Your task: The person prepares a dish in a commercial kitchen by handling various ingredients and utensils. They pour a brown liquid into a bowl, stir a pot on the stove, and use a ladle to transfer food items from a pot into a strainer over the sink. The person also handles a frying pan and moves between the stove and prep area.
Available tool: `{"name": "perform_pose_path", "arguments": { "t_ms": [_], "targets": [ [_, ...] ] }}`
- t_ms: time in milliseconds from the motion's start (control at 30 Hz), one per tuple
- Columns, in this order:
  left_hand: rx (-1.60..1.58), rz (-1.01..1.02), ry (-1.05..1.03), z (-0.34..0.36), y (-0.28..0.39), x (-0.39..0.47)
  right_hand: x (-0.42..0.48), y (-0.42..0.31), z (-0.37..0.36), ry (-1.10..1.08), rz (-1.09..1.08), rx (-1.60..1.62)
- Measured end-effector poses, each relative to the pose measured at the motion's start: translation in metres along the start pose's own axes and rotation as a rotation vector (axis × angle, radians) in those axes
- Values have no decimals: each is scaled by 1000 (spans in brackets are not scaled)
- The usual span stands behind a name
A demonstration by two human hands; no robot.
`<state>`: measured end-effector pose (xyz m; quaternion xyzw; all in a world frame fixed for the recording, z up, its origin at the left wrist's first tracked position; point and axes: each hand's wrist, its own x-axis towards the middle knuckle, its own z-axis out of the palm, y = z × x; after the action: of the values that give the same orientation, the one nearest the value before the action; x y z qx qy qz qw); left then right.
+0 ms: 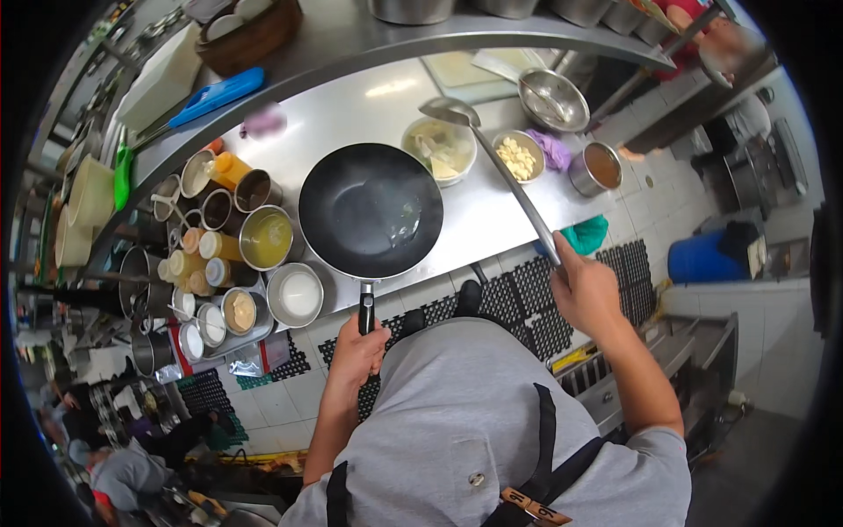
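My left hand (355, 352) grips the black handle of a dark nonstick wok (342, 217), held level above the steel counter. A little clear liquid with small green bits lies in the right side of the wok. My right hand (589, 290) is closed around the long handle of a steel ladle (510, 174). The ladle's bowl hangs over the far rim of a white bowl (471, 161) that holds pale food pieces in liquid. Close to the ladle's right side stands a metal bowl of peeled garlic cloves (517, 158).
Left of the wok cluster squeeze bottles (220, 245), a pot of yellow liquid (266, 237) and a bowl of white contents (295, 294). A pot of brown liquid (596, 169) stands near the right end. A steel shelf (342, 39) crosses above the counter. Other people are nearby.
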<state>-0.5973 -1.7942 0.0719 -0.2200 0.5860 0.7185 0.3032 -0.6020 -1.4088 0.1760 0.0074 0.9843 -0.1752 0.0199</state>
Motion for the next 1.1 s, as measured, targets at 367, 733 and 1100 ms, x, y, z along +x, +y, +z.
{"name": "perform_pose_path", "arguments": {
  "t_ms": [367,733,1100],
  "targets": [
    [520,-105,-423,24,21,38,-220,-26,104,85,561,740],
    [1077,-280,-1206,192,-79,47,-440,-151,126,433,1217,1033],
    [1163,-596,-1661,357,-342,-49,-532,-149,183,1084,1526,1226]
  ]
}}
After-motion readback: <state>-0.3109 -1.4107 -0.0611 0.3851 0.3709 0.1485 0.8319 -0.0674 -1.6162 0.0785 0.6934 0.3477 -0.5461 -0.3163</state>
